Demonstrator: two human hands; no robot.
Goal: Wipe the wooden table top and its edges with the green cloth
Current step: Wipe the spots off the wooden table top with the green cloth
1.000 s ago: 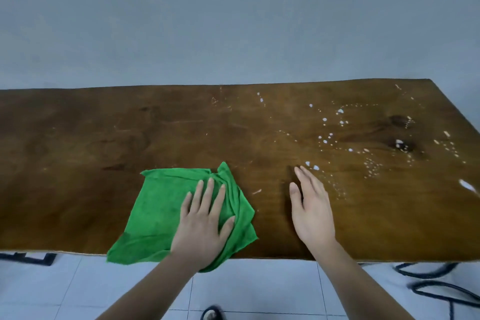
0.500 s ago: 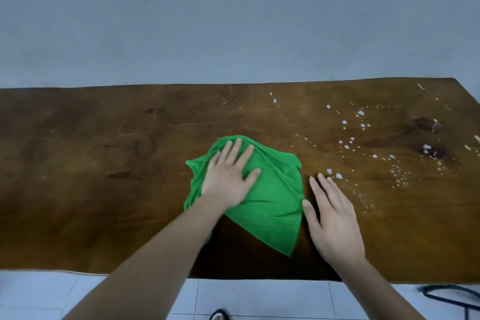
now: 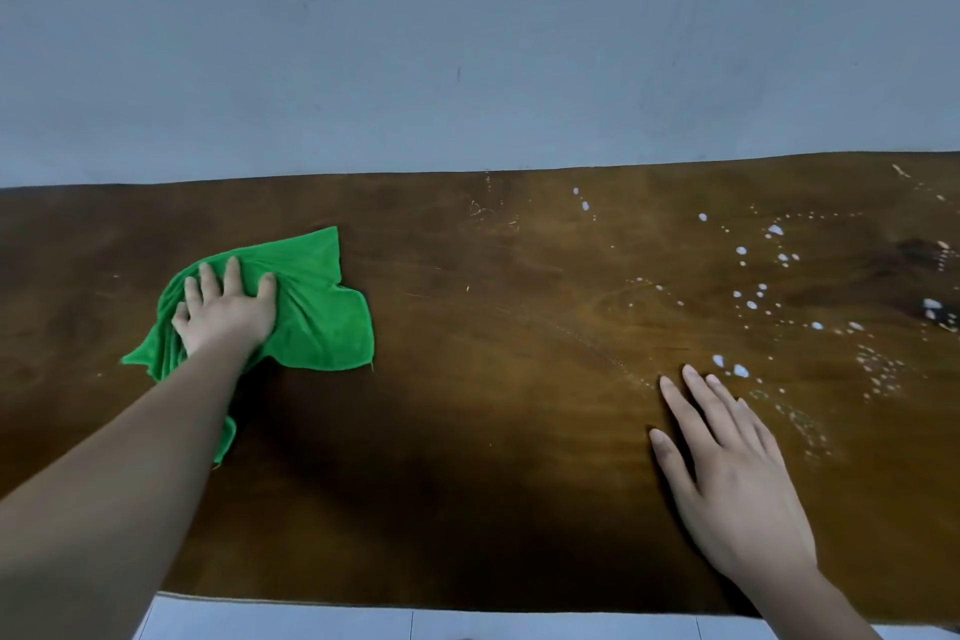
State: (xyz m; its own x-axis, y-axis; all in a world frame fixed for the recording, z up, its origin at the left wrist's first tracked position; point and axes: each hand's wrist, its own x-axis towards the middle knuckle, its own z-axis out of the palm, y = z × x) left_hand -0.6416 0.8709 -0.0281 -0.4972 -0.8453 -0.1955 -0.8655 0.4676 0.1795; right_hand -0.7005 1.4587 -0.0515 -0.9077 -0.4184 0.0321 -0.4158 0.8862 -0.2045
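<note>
The green cloth (image 3: 317, 312) lies crumpled on the left part of the dark wooden table top (image 3: 493, 379). My left hand (image 3: 226, 309) presses down on the cloth, fingers spread and pointing toward the far edge, with the arm stretched across the table. My right hand (image 3: 727, 478) rests flat on bare wood at the right, fingers apart and holding nothing. White droplets (image 3: 753, 304) speckle the wood just beyond and to the right of its fingertips.
A pale blue-grey wall (image 3: 467, 42) rises directly behind the table's far edge. Pale floor tiles (image 3: 415, 626) show below the near edge. Dark knots (image 3: 930, 255) mark the wood at the far right.
My left hand has swept the cloth from the near edge to the middle, then left and toward the far side. The right hand stayed planted on the wood.
</note>
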